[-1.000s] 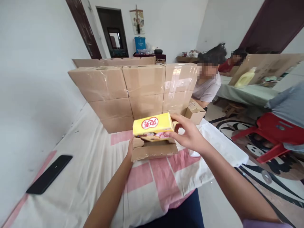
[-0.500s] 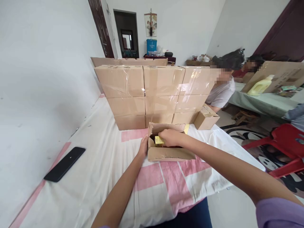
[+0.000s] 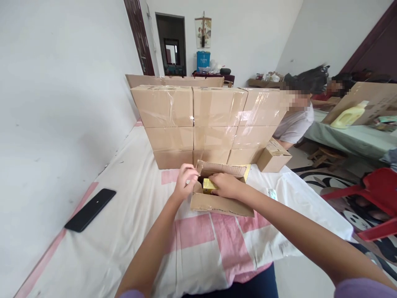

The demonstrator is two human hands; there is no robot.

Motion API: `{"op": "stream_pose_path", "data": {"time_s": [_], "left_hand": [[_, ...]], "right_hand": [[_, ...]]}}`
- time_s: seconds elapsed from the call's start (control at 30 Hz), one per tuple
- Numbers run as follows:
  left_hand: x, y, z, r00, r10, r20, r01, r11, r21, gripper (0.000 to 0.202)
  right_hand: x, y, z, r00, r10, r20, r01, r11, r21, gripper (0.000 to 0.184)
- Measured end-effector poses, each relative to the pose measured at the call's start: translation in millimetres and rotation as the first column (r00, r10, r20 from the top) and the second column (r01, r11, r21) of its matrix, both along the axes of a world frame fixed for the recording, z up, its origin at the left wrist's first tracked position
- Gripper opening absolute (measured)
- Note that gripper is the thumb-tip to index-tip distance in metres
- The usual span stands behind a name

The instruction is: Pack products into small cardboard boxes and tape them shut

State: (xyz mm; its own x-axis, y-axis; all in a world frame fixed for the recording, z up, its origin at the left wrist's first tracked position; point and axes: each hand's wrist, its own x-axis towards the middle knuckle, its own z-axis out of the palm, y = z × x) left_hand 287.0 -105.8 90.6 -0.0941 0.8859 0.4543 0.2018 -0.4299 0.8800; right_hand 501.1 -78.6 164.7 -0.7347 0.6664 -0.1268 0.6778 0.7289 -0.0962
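On rumpled cloth [image 3: 139,215] | white walls [image 3: 62,82] | left grip [image 3: 185,181] released | right grip [image 3: 228,185] clasping yellow box [image 3: 207,186]

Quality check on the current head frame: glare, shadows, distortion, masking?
Head view, centre: glare streaks on the tape across the stacked cartons; yellow box readable, though the open carton is shaded inside. Head view, left: soft shadow on the white wall; brown door frame leans, likely wide-angle distortion. Head view, right: pixelation masks the faces of two people.

Packet [image 3: 208,186] apparently inside carton [image 3: 221,205]
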Motion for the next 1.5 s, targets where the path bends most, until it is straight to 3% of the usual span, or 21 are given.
{"op": "stream_pose_path", "data": {"time_s": [0.03, 0.1, 0.17, 0.23, 0.3, 0.4, 0.5, 0.6, 0.67, 0.73, 0.8, 0.87, 1.03, 1.13, 1.27, 1.37, 1.5], "left_hand": [[-3.1, -6.0, 14.7, 0.976, -0.042, -0.214, 0.053, 0.997, 0.047, 0.029], [-4.1, -16.7, 37.2, 0.805, -0.025, -0.593, 0.113, 0.987, 0.111, 0.031], [-0.4, -24.5, 47.0, 0.653, 0.066, -0.755, 0.069, 0.987, 0.146, 0.035], [3.5, -28.5, 46.5, 0.612, 0.095, -0.786, 0.003, 0.993, 0.121, 0.037], [4.5, -29.0, 42.0, 0.630, 0.031, -0.776, 0.000, 0.999, 0.040, 0.039], [1.2, -25.2, 38.1, 0.709, -0.137, -0.691, 0.103, 0.991, -0.090, 0.040], [-2.2, -20.0, 38.8, 0.816, -0.183, -0.548, 0.151, 0.983, -0.104, 0.038], [-4.4, -16.8, 40.1, 0.869, -0.187, -0.459, 0.171, 0.982, -0.077, 0.036], [-7.1, -16.2, 40.3, 0.876, -0.168, -0.453, 0.163, 0.985, -0.051, 0.032], [-11.9, -16.2, 39.4, 0.881, -0.106, -0.462, 0.117, 0.993, -0.006, 0.026], [-17.7, -15.8, 36.3, 0.887, -0.047, -0.459, 0.071, 0.997, 0.034, 0.026], [-22.1, -14.7, 30.7, 0.895, -0.033, -0.445, 0.056, 0.998, 0.040, 0.030], [-18.1, -11.0, 11.9, 0.896, -0.146, -0.419, 0.110, 0.988, -0.108, 0.038], [-11.4, -13.2, 5.5, 0.908, -0.184, -0.377, 0.121, 0.975, -0.185, 0.043], [-10.1, -22.9, 5.5, 0.905, -0.215, -0.368, 0.134, 0.963, -0.233, 0.042], [-12.0, -28.7, 4.2, 0.918, -0.204, -0.340, 0.130, 0.965, -0.228, 0.042], [-12.0, -30.7, -2.9, 0.977, -0.107, -0.184, 0.086, 0.989, -0.118, 0.067]], "right_hand": [[0.8, 0.3, -0.3, 1.000, 0.003, -0.010, -0.003, 1.000, -0.003, 0.027], [2.5, 1.5, -1.4, 1.000, 0.013, -0.028, -0.013, 1.000, -0.004, 0.027], [3.7, 3.0, -2.7, 0.999, 0.023, -0.034, -0.023, 1.000, 0.000, 0.028], [4.6, 4.0, -3.6, 0.999, 0.021, -0.027, -0.021, 1.000, 0.002, 0.028], [5.1, 4.3, -4.0, 1.000, 0.014, -0.014, -0.014, 1.000, 0.007, 0.026], [3.8, 2.9, -4.1, 1.000, -0.004, -0.005, 0.004, 1.000, 0.013, 0.024], [0.4, -0.4, -2.3, 0.999, -0.017, -0.029, 0.016, 1.000, -0.005, 0.027], [5.8, -4.1, 4.3, 0.977, 0.038, -0.211, -0.048, 0.998, -0.044, 0.036], [22.0, -5.6, 9.9, 0.896, 0.031, -0.443, -0.061, 0.997, -0.056, 0.040], [48.9, -6.6, 12.2, 0.758, -0.075, -0.648, 0.054, 0.997, -0.051, 0.034], [80.2, -7.7, 7.6, 0.633, -0.195, -0.749, 0.236, 0.970, -0.053, 0.030], [107.2, -9.8, -3.8, 0.596, -0.263, -0.759, 0.327, 0.942, -0.070, 0.029], [129.6, -19.1, -32.5, 0.688, -0.319, -0.652, 0.248, 0.948, -0.202, 0.032], [128.1, -21.0, -37.6, 0.679, -0.350, -0.645, 0.233, 0.936, -0.262, 0.032], [128.1, -14.9, -45.5, 0.608, -0.403, -0.683, 0.231, 0.914, -0.334, 0.035], [125.5, -8.2, -55.2, 0.508, -0.410, -0.757, 0.165, 0.909, -0.382, 0.040], [123.4, -6.5, -64.1, 0.387, -0.354, -0.851, 0.087, 0.933, -0.349, 0.052]]}}
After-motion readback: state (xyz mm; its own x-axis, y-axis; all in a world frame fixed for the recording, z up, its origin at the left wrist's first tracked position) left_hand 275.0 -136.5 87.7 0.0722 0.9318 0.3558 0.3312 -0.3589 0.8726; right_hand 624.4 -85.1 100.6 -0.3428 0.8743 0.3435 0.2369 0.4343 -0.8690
